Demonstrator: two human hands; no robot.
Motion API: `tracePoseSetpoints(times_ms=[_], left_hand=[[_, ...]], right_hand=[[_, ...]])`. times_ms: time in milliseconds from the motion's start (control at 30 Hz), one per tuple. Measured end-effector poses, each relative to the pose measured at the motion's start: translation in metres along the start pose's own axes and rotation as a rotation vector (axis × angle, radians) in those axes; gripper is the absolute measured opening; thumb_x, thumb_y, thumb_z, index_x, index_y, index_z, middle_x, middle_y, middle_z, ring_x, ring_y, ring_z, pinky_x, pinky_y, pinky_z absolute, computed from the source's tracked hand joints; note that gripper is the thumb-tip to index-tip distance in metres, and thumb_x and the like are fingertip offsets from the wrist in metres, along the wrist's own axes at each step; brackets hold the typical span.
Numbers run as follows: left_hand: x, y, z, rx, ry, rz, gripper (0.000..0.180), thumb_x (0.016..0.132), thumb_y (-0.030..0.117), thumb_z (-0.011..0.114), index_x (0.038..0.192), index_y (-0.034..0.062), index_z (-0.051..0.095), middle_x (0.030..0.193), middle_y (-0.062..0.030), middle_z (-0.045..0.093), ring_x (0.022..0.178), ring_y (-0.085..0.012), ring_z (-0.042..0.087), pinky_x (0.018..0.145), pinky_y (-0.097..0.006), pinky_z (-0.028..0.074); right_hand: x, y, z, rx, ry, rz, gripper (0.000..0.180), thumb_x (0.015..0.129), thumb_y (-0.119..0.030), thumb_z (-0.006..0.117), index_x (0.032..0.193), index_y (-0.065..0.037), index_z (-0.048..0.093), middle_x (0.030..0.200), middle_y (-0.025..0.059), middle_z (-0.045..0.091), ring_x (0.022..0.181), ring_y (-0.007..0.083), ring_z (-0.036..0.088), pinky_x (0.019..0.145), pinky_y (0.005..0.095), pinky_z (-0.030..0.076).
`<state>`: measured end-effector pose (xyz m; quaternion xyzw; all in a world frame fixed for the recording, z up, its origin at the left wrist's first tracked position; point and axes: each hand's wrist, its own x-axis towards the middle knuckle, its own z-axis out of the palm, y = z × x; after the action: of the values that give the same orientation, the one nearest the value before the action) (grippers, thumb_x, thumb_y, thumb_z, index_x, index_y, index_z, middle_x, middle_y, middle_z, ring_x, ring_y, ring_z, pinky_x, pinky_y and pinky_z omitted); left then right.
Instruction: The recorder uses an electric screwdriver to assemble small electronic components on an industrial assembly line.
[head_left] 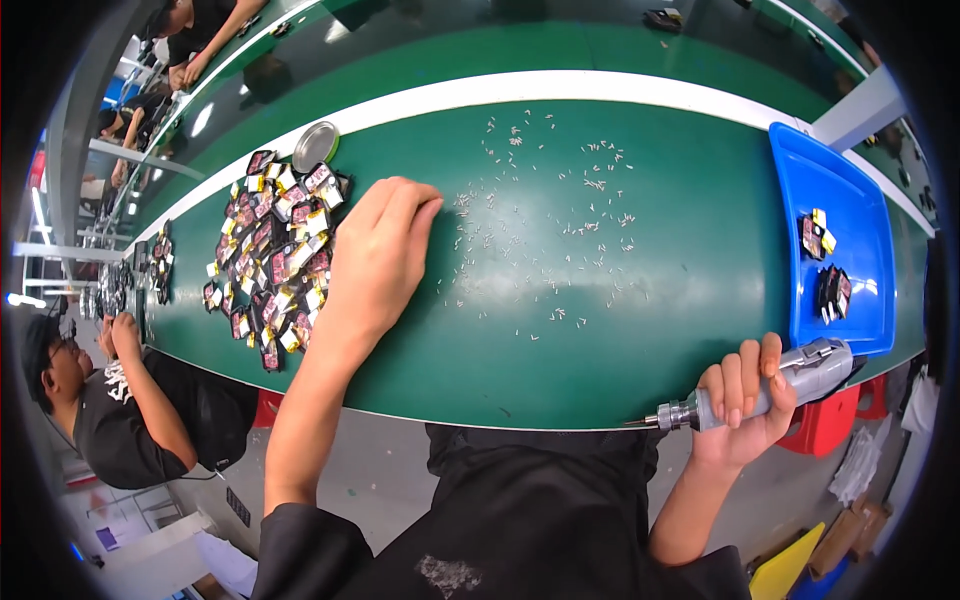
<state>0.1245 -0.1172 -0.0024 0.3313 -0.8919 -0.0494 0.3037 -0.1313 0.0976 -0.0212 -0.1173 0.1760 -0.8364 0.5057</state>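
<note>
My left hand [383,250] is above the green tabletop with thumb and fingers pinched together. Whatever may be between the fingertips is hidden. Just right of it, many tiny silver pieces that look like screws [480,240] lie scattered over the green surface. To its left is a heap of small black parts [265,245] with yellow, white and reddish faces. My right hand [740,395] is wrapped around a grey electric screwdriver [815,375] near the table's front edge. The screwdriver lies almost level, its thin bit pointing left.
A blue tray [865,240] at the right holds a few similar black parts [832,293]. A round metal tin [316,146] stands behind the heap. Another person [130,400] works at the left end of the table. Red stools [825,425] stand below at the right.
</note>
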Motion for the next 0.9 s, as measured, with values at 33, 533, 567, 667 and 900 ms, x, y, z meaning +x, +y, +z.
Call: tracePoseSetpoints(times_ms=[33,533,567,667,900], left_hand=[[-0.002,0.002,-0.001,-0.02,0.035,0.009,0.01,0.081,-0.006,0.065,0.089,-0.0028,0.06,0.081,-0.0123,0.062,0.069,-0.0242,0.061,0.063,-0.031,0.048],[-0.03,0.033,-0.014,-0.292,-0.088,-0.321,0.006,0.093,-0.001,0.051,0.088,-0.0024,0.052,0.072,-0.0052,0.057,0.063,-0.0108,0.053,0.061,-0.024,0.044],[-0.034,0.042,-0.013,-0.405,-0.104,-0.329,0.007,0.094,-0.001,0.049,0.088,-0.0017,0.052,0.074,-0.0047,0.057,0.063,-0.0101,0.052,0.061,-0.023,0.044],[-0.05,0.074,-0.006,-0.736,-0.083,-0.328,0.005,0.091,-0.006,0.051,0.087,-0.0044,0.053,0.078,-0.0103,0.058,0.067,-0.0133,0.055,0.062,-0.025,0.045],[-0.074,0.131,0.01,-1.603,-0.029,-0.573,0.003,0.09,-0.007,0.055,0.089,-0.0089,0.057,0.081,-0.016,0.062,0.07,-0.0156,0.06,0.064,-0.026,0.05]], right_hand=[[0.001,0.0,0.0,-0.008,-0.007,-0.003,0.008,0.089,-0.011,0.049,0.089,-0.003,0.045,0.061,0.0036,0.039,0.047,0.0131,0.04,0.047,0.0272,0.035],[-0.006,-0.002,-0.002,-0.042,0.015,-0.016,0.009,0.089,-0.012,0.049,0.09,-0.004,0.045,0.06,0.0023,0.038,0.049,0.0122,0.041,0.049,0.0278,0.035],[-0.005,-0.001,-0.002,-0.042,0.014,-0.026,0.009,0.089,-0.012,0.049,0.09,-0.004,0.045,0.06,0.0023,0.038,0.049,0.012,0.041,0.049,0.0277,0.036],[-0.001,0.003,0.006,-0.026,0.009,-0.033,0.008,0.089,-0.012,0.05,0.09,-0.005,0.045,0.06,0.0022,0.039,0.049,0.0116,0.041,0.05,0.0275,0.036],[0.0,0.021,0.061,0.111,-0.076,-0.101,0.014,0.083,-0.006,0.058,0.087,-0.005,0.045,0.06,0.0013,0.041,0.045,0.0108,0.044,0.047,0.0251,0.038]])
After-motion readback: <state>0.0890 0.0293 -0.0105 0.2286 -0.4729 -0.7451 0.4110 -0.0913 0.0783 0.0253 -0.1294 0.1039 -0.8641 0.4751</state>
